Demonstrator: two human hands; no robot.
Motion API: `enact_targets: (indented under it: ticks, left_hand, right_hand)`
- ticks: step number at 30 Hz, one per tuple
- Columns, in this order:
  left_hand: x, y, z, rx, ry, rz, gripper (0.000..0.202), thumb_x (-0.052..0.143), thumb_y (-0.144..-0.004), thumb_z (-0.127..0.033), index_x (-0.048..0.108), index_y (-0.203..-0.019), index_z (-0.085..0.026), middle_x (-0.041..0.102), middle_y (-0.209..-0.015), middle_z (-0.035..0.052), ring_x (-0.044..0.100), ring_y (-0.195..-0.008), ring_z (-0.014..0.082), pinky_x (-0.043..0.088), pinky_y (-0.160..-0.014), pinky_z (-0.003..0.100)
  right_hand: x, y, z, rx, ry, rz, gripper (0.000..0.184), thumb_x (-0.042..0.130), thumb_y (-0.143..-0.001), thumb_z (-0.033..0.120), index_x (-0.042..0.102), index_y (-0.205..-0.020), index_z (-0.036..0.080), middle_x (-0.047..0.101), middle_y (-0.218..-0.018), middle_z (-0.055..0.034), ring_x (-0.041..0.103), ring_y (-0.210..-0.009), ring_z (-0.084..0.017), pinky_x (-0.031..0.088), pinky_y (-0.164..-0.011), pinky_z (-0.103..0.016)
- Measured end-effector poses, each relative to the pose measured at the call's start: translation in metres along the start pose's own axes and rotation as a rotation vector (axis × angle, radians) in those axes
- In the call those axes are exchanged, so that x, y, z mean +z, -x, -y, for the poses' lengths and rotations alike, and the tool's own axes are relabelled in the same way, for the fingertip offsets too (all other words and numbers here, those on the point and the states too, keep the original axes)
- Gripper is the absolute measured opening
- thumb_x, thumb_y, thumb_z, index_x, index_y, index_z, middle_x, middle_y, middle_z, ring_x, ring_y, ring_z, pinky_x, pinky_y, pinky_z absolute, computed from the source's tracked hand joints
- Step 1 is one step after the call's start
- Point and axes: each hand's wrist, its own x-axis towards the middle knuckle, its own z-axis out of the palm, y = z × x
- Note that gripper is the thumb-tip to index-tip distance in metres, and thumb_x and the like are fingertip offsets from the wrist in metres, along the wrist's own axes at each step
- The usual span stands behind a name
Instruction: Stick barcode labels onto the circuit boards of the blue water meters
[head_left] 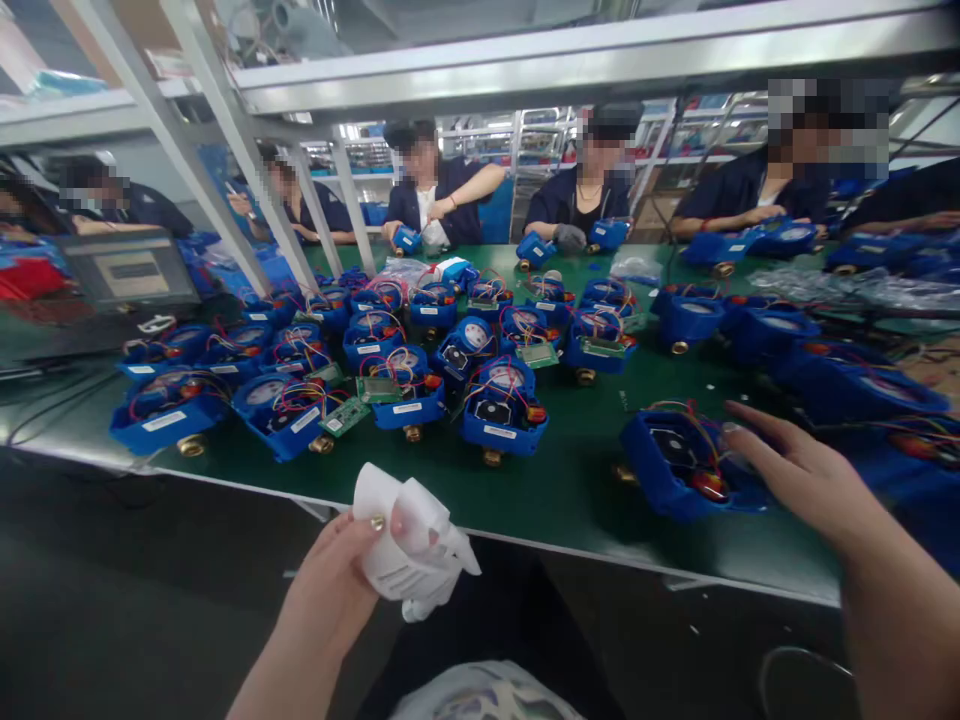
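Observation:
My left hand (pixel 341 575) is closed on a crumpled white cloth or paper (pixel 412 545), held below the table's near edge. My right hand (pixel 795 470) reaches out with its fingers stretched and rests against the right side of a blue meter housing (pixel 679 465) with red wires and a brass fitting, near the front of the green table (pixel 577 490). Whether the fingers grip the housing or only touch it is unclear.
Several more blue meter housings (pixel 502 405) with wires and small green circuit boards (pixel 345 417) fill the table. Other people sit across it, handling similar blue units (pixel 609 234). A grey screen (pixel 127 270) stands at left, and metal shelf struts (pixel 217 120) rise overhead.

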Motion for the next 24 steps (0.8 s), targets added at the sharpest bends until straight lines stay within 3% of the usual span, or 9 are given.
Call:
enact_targets:
  ticks: [3, 4, 6, 9, 11, 16, 18, 21, 24]
  left_hand:
    - [0.001, 0.004, -0.005, 0.001, 0.002, 0.139, 0.021, 0.080, -0.056, -0.032, 0.069, -0.058, -0.015, 0.069, -0.063, 0.0109, 0.063, -0.057, 0.0230, 0.050, -0.052, 0.028]
    - [0.003, 0.005, -0.007, 0.000, -0.006, 0.176, 0.022, 0.081, -0.056, -0.032, 0.067, -0.055, -0.015, 0.069, -0.060, 0.0114, 0.063, -0.056, 0.0225, 0.050, -0.053, 0.027]
    - [0.006, 0.007, -0.008, -0.001, -0.021, 0.212, 0.023, 0.082, -0.054, -0.031, 0.067, -0.054, -0.014, 0.067, -0.056, 0.0103, 0.062, -0.053, 0.0216, 0.051, -0.054, 0.028]
    - [0.013, 0.008, -0.010, 0.003, -0.028, 0.204, 0.021, 0.084, -0.051, -0.028, 0.069, -0.057, -0.015, 0.067, -0.057, 0.0052, 0.063, -0.052, 0.0198, 0.051, -0.053, 0.025]
    - [0.017, 0.010, -0.011, 0.005, -0.027, 0.246, 0.020, 0.084, -0.052, -0.028, 0.069, -0.057, -0.016, 0.067, -0.057, 0.0051, 0.063, -0.053, 0.0190, 0.050, -0.052, 0.024]
    - [0.020, 0.015, -0.019, 0.011, -0.035, 0.340, 0.022, 0.082, -0.054, -0.034, 0.066, -0.052, -0.018, 0.064, -0.049, 0.0059, 0.058, -0.045, 0.0149, 0.045, -0.047, 0.020]
    - [0.019, 0.017, -0.023, 0.007, -0.049, 0.351, 0.022, 0.082, -0.054, -0.034, 0.066, -0.050, -0.019, 0.062, -0.044, 0.0058, 0.055, -0.040, 0.0134, 0.042, -0.044, 0.019]
    - [0.014, 0.017, -0.027, -0.009, -0.066, 0.349, 0.023, 0.082, -0.053, -0.035, 0.066, -0.049, -0.020, 0.059, -0.039, 0.0052, 0.052, -0.035, 0.0119, 0.038, -0.039, 0.018]
    - [0.007, 0.013, -0.027, -0.019, -0.049, 0.343, 0.022, 0.083, -0.053, -0.033, 0.066, -0.049, -0.020, 0.059, -0.038, 0.0036, 0.049, -0.032, 0.0098, 0.034, -0.035, 0.016]
  right_hand:
    - [-0.022, 0.024, 0.042, 0.036, -0.141, -0.068, 0.062, 0.056, -0.076, 0.064, 0.059, -0.125, 0.025, 0.051, -0.137, -0.0130, 0.044, -0.127, -0.036, 0.037, -0.101, -0.050]
    - [-0.027, 0.035, 0.061, 0.010, -0.221, -0.137, 0.054, 0.056, -0.080, 0.057, 0.056, -0.127, 0.031, 0.046, -0.142, -0.0067, 0.039, -0.132, -0.033, 0.032, -0.108, -0.047]
    - [-0.029, 0.058, 0.103, -0.027, -0.408, -0.120, 0.031, 0.057, -0.085, 0.045, 0.063, -0.113, 0.034, 0.061, -0.123, -0.0059, 0.056, -0.115, -0.029, 0.046, -0.097, -0.041]
    - [-0.005, 0.084, 0.156, -0.291, -0.614, 0.339, 0.016, 0.054, -0.088, 0.031, 0.066, -0.098, 0.030, 0.069, -0.094, -0.0044, 0.066, -0.087, -0.021, 0.055, -0.071, -0.030]
    - [0.023, 0.093, 0.178, -0.374, -0.684, 0.558, 0.016, 0.056, -0.085, 0.021, 0.064, -0.099, 0.024, 0.068, -0.091, -0.0039, 0.065, -0.083, -0.017, 0.053, -0.071, -0.027]
    - [0.080, 0.109, 0.195, -0.356, -0.714, 0.747, 0.046, 0.070, -0.066, 0.011, 0.059, -0.109, 0.021, 0.060, -0.115, -0.0083, 0.057, -0.106, -0.022, 0.047, -0.089, -0.034]
    - [0.091, 0.116, 0.196, -0.353, -0.685, 0.753, 0.041, 0.068, -0.062, 0.007, 0.061, -0.100, 0.021, 0.059, -0.115, -0.0083, 0.057, -0.105, -0.023, 0.046, -0.089, -0.035]
    - [0.097, 0.126, 0.196, -0.357, -0.732, 0.670, 0.025, 0.059, -0.063, 0.004, 0.055, -0.081, 0.021, 0.061, -0.104, -0.0067, 0.059, -0.095, -0.021, 0.047, -0.082, -0.033]
    - [0.096, 0.132, 0.192, -0.325, -0.786, 0.491, 0.025, 0.053, -0.061, 0.003, 0.047, -0.077, 0.022, 0.060, -0.097, -0.0064, 0.058, -0.089, -0.021, 0.045, -0.076, -0.031]
